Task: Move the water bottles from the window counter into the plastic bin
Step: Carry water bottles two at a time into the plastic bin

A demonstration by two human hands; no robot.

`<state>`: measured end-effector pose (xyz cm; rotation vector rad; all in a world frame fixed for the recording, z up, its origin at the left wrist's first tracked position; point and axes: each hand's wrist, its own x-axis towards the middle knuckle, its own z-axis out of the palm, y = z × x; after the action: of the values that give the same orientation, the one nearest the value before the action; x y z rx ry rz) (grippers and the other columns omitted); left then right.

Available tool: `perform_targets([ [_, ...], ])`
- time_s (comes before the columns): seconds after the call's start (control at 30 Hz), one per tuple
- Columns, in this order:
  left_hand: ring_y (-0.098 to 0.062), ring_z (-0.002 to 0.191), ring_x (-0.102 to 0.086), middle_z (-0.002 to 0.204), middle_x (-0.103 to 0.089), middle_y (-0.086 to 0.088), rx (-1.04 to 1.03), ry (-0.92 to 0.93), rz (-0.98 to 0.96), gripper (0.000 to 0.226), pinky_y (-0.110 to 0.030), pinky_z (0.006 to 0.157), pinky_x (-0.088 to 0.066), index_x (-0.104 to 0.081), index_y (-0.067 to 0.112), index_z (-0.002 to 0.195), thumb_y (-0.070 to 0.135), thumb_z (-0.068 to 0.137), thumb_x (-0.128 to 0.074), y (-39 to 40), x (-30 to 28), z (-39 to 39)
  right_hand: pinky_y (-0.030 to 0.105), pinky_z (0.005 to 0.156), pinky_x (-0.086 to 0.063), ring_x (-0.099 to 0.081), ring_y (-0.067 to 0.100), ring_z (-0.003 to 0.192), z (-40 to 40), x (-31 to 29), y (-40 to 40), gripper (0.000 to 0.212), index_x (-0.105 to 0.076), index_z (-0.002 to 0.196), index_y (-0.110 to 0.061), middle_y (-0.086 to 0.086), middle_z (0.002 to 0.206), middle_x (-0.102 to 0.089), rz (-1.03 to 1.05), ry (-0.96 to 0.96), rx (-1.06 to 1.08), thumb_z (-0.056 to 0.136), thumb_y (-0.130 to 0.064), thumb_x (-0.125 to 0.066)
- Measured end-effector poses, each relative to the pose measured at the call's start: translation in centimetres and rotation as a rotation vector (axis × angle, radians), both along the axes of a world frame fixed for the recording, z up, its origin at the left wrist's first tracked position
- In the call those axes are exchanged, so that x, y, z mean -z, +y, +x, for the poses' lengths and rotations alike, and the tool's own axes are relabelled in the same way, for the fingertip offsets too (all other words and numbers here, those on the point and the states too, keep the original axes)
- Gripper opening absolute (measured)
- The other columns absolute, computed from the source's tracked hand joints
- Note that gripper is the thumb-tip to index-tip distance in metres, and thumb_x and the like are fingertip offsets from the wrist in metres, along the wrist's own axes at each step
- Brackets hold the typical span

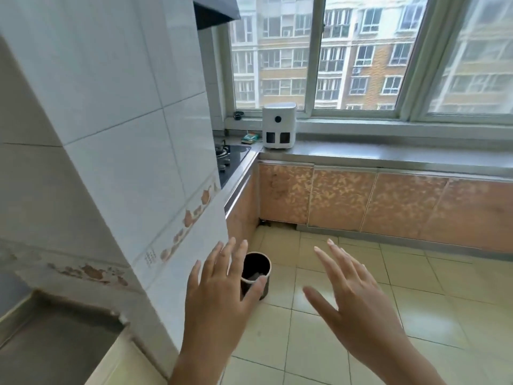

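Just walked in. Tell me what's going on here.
A person stands in a kitchen with both hands out, open and empty: left hand, right hand. No water bottles or plastic bin are in view. The window counter holds only a white appliance. A small dark bin stands on the floor.

Two bare hands, the left hand (222,295) and the right hand (352,298), both spread and holding nothing. One dark round bin (256,270) just beyond the left fingers. One white air fryer (279,126) far ahead of both. One gas hob (231,159) far beyond the left hand.
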<state>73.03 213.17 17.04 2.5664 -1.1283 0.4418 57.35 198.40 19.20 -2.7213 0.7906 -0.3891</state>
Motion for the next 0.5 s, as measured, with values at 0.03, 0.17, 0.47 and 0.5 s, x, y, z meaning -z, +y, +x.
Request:
perform_targets([
  [0.03,-0.02,0.13,-0.053,0.141,-0.057,0.001,0.027,0.01,-0.007,0.062,-0.048,0.1,-0.044,-0.052,0.025,0.139,0.06,0.09,-0.036,-2.2,0.2,-0.6,0.032,0.117,-0.014,0.002,0.006,0.145,-0.9,-0.1,-1.8,0.083,-0.001,0.149,-0.04,-0.018,0.157,0.005,0.006,0.011,0.022,0.073,-0.073,-0.001],
  [0.17,-0.019,0.133,-0.049,0.144,-0.054,0.003,0.12,0.035,-0.024,0.063,-0.05,0.101,-0.044,-0.052,0.027,0.14,0.061,0.089,-0.036,-10.5,0.5,-2.8,0.033,0.118,-0.015,0.005,0.003,0.143,-4.4,-0.4,-9.2,0.086,-0.002,0.149,-0.04,-0.018,0.158,0.005,0.034,0.012,0.112,0.069,-0.073,0.001],
  [0.47,-0.016,0.141,-0.038,0.151,-0.046,0.005,0.319,0.058,-0.036,0.066,-0.041,0.111,-0.019,-0.045,0.028,0.145,0.064,0.092,-0.031,-28.8,1.1,-7.5,0.035,0.116,-0.021,-0.005,0.005,0.144,-12.3,0.7,-24.8,0.078,-0.01,0.149,-0.04,-0.015,0.158,-0.006,0.0,-0.044,0.292,0.078,-0.073,-0.01],
  [0.5,-0.015,0.141,-0.038,0.151,-0.045,0.006,0.336,0.06,-0.033,0.066,-0.041,0.111,-0.019,-0.044,0.028,0.145,0.065,0.092,-0.031,-30.5,1.2,-8.0,0.035,0.116,-0.02,-0.005,0.005,0.144,-13.2,0.8,-26.1,0.078,-0.011,0.149,-0.039,-0.015,0.159,-0.007,-0.002,-0.045,0.318,0.078,-0.073,-0.01],
])
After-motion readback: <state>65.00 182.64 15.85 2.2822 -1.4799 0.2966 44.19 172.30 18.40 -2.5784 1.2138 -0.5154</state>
